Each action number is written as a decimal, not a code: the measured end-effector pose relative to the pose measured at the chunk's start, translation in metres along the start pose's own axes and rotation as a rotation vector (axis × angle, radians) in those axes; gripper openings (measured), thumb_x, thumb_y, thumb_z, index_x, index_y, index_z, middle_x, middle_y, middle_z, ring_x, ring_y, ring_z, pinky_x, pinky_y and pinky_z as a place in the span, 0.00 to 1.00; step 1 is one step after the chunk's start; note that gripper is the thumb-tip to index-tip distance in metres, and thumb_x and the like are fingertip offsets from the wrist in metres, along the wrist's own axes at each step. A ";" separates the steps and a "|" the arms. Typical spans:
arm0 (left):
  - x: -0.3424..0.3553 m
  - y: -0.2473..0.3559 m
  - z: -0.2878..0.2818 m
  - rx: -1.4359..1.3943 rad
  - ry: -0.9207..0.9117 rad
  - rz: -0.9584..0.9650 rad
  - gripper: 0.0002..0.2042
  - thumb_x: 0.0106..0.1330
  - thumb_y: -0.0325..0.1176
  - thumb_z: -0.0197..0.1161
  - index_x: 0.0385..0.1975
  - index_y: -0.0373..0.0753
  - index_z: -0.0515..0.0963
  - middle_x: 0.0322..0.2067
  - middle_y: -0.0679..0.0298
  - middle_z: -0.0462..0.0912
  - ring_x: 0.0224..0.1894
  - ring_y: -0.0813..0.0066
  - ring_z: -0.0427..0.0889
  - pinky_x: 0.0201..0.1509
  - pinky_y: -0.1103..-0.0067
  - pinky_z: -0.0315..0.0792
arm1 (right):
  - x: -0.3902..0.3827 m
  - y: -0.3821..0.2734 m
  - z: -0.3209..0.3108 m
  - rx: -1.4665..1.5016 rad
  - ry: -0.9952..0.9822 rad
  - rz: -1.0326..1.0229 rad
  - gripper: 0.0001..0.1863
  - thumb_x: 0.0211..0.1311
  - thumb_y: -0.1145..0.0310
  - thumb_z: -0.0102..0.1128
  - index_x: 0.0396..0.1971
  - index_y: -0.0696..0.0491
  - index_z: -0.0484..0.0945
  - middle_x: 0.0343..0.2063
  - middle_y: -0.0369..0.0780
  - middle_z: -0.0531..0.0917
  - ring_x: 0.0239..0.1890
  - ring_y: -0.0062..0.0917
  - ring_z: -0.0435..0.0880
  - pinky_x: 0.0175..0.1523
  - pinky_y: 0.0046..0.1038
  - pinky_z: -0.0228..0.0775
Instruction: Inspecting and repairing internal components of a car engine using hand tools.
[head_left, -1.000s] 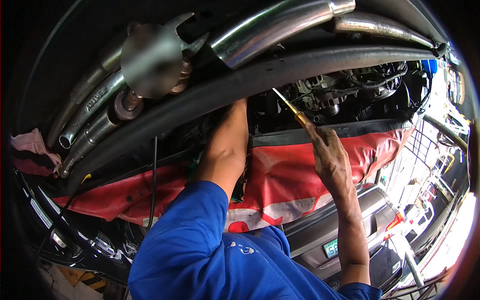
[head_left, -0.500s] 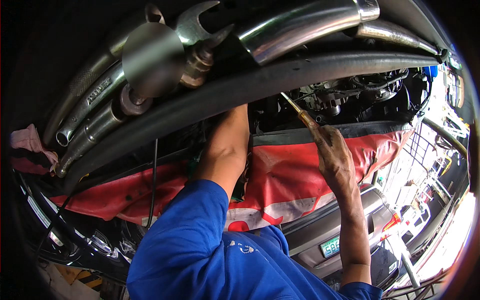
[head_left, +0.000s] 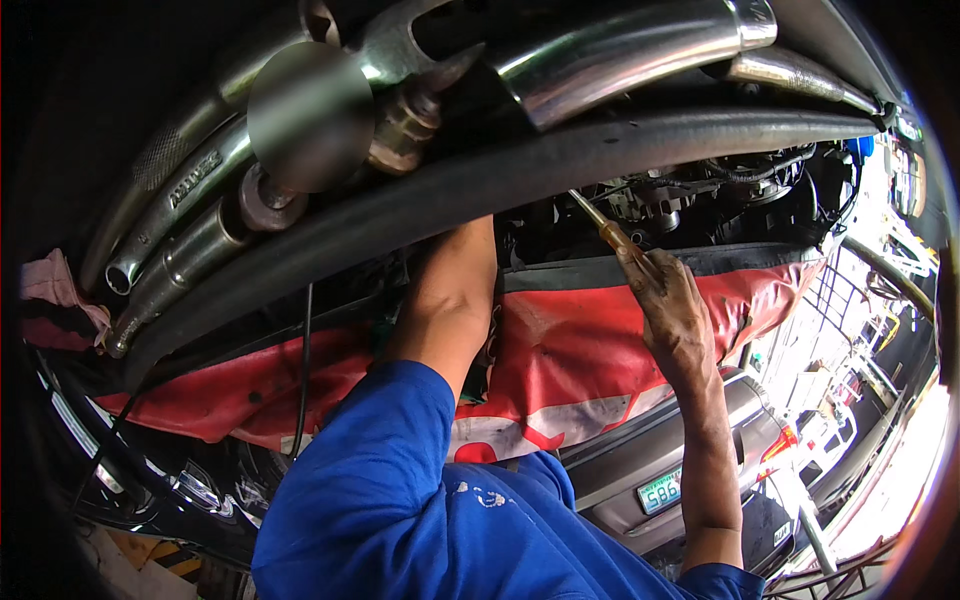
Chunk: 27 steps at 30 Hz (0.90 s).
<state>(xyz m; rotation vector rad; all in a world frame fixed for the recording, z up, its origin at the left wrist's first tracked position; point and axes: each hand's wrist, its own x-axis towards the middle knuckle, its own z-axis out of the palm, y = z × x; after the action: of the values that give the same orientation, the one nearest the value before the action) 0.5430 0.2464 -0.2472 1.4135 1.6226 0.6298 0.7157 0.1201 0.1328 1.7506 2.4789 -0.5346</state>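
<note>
My right hand point(head_left: 668, 310) is closed on a screwdriver point(head_left: 620, 240) with an amber handle; its metal shaft points up and left into the dark engine bay point(head_left: 720, 200), toward the underside of a dark curved ledge point(head_left: 520, 165). My left forearm point(head_left: 450, 300) reaches under that ledge, where the hand is hidden. Over the ledge, at the top of the picture, lie several chrome tools: a long socket-like tube point(head_left: 620, 55), an open-end wrench point(head_left: 385, 45) and knurled bars point(head_left: 165, 150). A blurred oval covers some of them.
A red cover point(head_left: 570, 350) drapes over the vehicle's edge below the engine bay. A pink rag point(head_left: 55, 295) lies at the left, and a black hose point(head_left: 305, 360) hangs down. A silver car point(head_left: 625, 470) stands behind me, with metal frames and clutter at the right.
The tools and ledge at the top have shifted rightward in view, and the ledge's right part sits lower. My right hand with the screwdriver has moved slightly right; my left arm stays nearly still.
</note>
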 end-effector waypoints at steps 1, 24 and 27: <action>0.002 -0.001 -0.003 0.000 0.003 0.019 0.22 0.59 0.50 0.66 0.45 0.38 0.80 0.47 0.51 0.82 0.53 0.48 0.78 0.55 0.61 0.71 | 0.002 -0.002 -0.004 -0.001 0.004 -0.005 0.35 0.46 0.86 0.55 0.60 0.49 0.72 0.48 0.47 0.73 0.45 0.39 0.78 0.47 0.35 0.78; -0.010 0.022 -0.007 -0.074 0.108 -0.211 0.37 0.53 0.56 0.67 0.61 0.46 0.63 0.56 0.51 0.75 0.59 0.47 0.72 0.60 0.60 0.67 | 0.048 0.008 -0.040 0.106 0.132 0.062 0.17 0.64 0.62 0.62 0.48 0.54 0.72 0.27 0.50 0.83 0.34 0.43 0.85 0.38 0.35 0.75; -0.010 0.032 -0.003 -0.118 0.067 -0.226 0.38 0.53 0.57 0.66 0.61 0.46 0.63 0.56 0.51 0.75 0.59 0.47 0.73 0.60 0.60 0.67 | 0.041 0.001 -0.039 0.316 0.046 0.369 0.15 0.64 0.64 0.62 0.46 0.54 0.73 0.26 0.48 0.83 0.33 0.43 0.85 0.37 0.35 0.76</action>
<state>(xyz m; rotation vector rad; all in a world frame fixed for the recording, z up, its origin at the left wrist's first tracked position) 0.5570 0.2447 -0.2171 1.1149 1.7389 0.6346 0.7079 0.1697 0.1595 2.2879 2.1050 -0.8921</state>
